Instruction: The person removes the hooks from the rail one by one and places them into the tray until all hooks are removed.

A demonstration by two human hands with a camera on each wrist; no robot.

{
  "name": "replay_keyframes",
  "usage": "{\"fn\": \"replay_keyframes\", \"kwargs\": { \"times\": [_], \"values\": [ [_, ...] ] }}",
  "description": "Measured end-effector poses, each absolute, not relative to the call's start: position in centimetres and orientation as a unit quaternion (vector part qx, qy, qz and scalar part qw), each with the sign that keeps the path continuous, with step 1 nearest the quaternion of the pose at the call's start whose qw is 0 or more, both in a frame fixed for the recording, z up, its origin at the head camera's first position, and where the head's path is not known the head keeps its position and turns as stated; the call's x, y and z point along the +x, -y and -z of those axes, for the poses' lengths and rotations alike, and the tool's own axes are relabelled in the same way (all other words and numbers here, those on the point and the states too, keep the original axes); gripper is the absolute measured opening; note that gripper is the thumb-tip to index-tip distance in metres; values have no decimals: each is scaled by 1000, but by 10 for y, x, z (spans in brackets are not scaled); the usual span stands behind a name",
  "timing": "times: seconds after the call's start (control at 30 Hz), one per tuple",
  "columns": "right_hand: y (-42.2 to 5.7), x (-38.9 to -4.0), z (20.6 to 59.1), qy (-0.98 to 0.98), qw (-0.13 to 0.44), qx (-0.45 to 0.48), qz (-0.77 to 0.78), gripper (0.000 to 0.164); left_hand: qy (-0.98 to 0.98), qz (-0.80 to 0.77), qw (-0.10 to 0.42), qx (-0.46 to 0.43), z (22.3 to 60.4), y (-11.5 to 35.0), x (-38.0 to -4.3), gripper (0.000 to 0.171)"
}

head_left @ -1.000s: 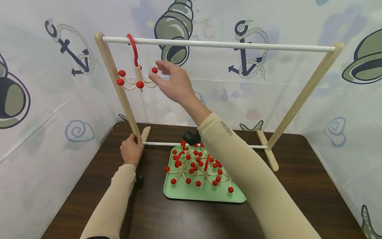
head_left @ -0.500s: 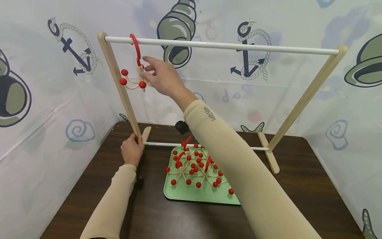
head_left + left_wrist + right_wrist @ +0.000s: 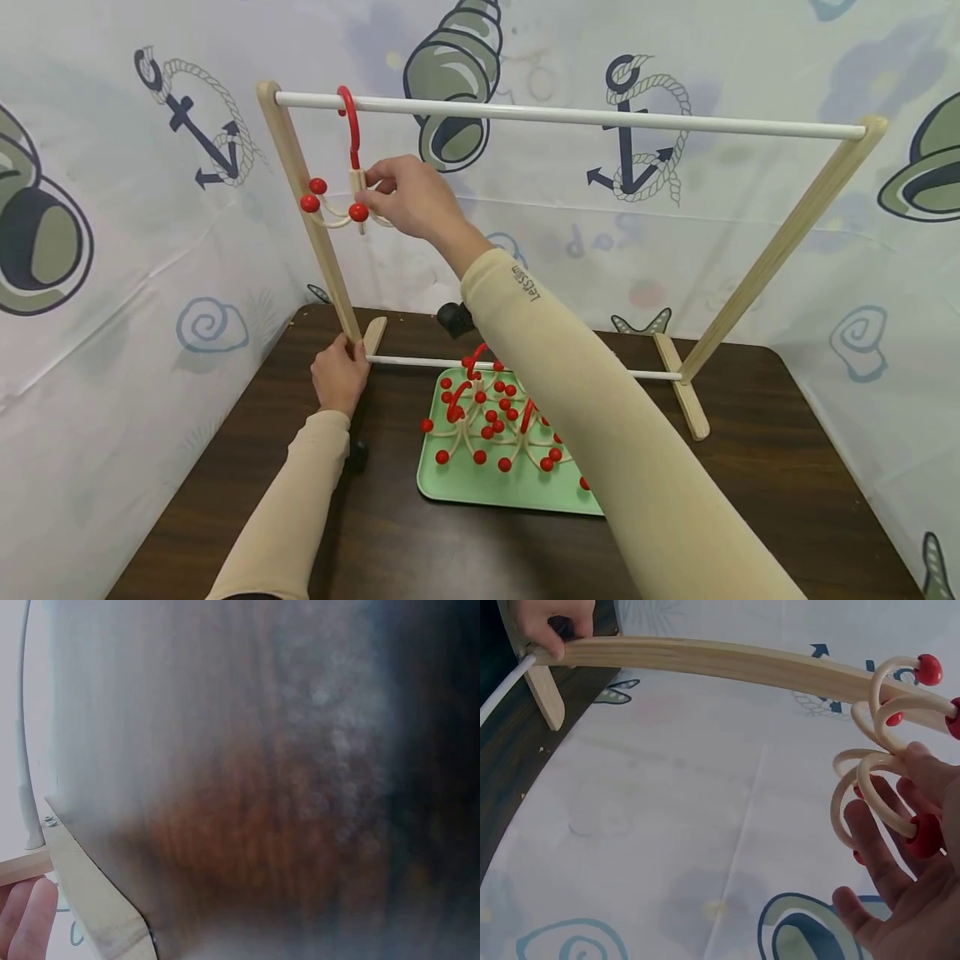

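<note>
A wooden hanger with curved arms, red ball tips and a red hook (image 3: 354,137) hangs from the white top bar (image 3: 570,115) near its left end. My right hand (image 3: 414,200) pinches its wooden stem between thumb and fingers; in the right wrist view the curved arms (image 3: 885,799) spread around the fingers (image 3: 874,844). At the lower left, my left hand (image 3: 339,377) grips the foot of the left wooden post (image 3: 318,250). The left wrist view shows only a few fingertips (image 3: 34,919) beside the wood.
A green tray (image 3: 495,496) holds several similar hangers (image 3: 461,425) with red balls; my right sleeve hides part of it. The frame's right post (image 3: 780,254) and lower white bar (image 3: 412,362) stand on the dark table (image 3: 420,554). Printed cloth hangs behind.
My right hand has moved left from the hanger's right-hand ball to its stem and closed its fingers there. The left hand keeps its place at the post.
</note>
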State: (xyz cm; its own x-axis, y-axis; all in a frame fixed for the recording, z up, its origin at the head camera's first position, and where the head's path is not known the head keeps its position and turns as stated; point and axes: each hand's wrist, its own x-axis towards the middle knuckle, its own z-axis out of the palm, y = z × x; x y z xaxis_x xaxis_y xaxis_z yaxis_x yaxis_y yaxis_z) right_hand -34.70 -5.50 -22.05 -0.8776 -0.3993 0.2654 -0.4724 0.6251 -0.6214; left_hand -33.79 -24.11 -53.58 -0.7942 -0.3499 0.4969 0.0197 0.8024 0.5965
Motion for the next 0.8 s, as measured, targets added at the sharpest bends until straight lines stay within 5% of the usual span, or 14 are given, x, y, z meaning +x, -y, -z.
{"fn": "replay_keyframes", "kwargs": {
  "times": [0.8],
  "values": [
    [25,-334,200,874,130,184,-430,23,899,306,295,102,534,241,-338,25]
  ]
}}
